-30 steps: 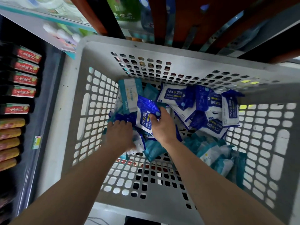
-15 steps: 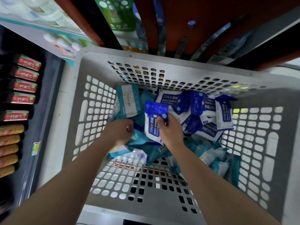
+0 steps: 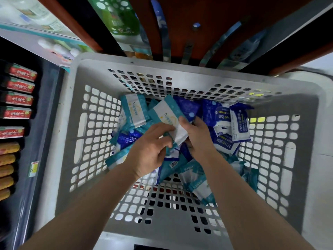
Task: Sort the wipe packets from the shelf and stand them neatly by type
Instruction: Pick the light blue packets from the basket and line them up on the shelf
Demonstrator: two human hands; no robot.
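A grey perforated basket (image 3: 93, 177) holds a mixed heap of wipe packets. Teal-and-white packets (image 3: 134, 110) lean at the back left and more lie at the front right (image 3: 196, 179). Dark blue 75% alcohol packets (image 3: 240, 121) stand along the back right. Both hands meet over the middle of the heap. My right hand (image 3: 198, 136) and my left hand (image 3: 153, 150) together grip one teal-and-white packet (image 3: 167, 114), tilted up toward the back. Blue packets (image 3: 126, 139) lie under my left hand.
Red-labelled bottles (image 3: 19, 91) and yellow-labelled ones (image 3: 7, 159) lie in rows on a dark shelf to the left of the basket. Shelf goods and a green pack (image 3: 124, 17) sit beyond the basket's far rim.
My right hand let go of the blue alcohol packet it held and now grips a teal-and-white packet. My left hand rose from the heap to the same packet.
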